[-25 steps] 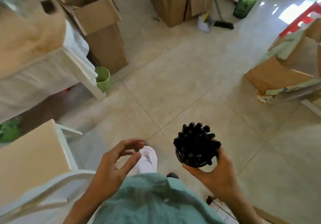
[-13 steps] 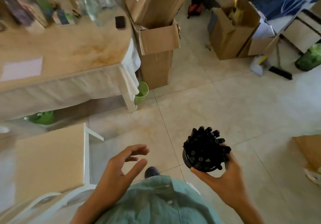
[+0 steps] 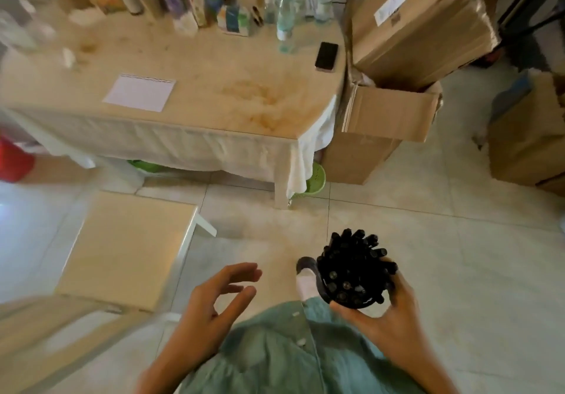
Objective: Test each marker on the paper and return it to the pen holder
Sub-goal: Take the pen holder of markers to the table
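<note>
Markers [image 3: 354,268], all black and packed tight with their caps up, fill a dark pen holder [image 3: 351,300] that the right hand [image 3: 386,320] grips from below and behind, thumb along the near rim and fingers curled round the far side. The holder is up in the air over the tiled floor [image 3: 428,256], well apart from the worktop [image 3: 214,88]. The left hand [image 3: 211,305] hovers beside it, holding nothing, its fingers loosely bent and spread apart.

On the worktop, which is covered with a pale cloth, lies 1 white sheet of paper [image 3: 140,91] near the front edge, toward the left. A dark phone [image 3: 326,55] lies flat near the right corner, and bottles [image 3: 284,11] and other blurred containers crowd the back edge. Cardboard boxes [image 3: 394,112] stand just right of the worktop, 1 closed box resting on an open one. A small green basket [image 3: 315,179] sits on the floor at the worktop's corner leg. A pale stool [image 3: 125,247] stands on the floor to the left of the hands. A green shirt [image 3: 275,351] fills the bottom edge.
</note>
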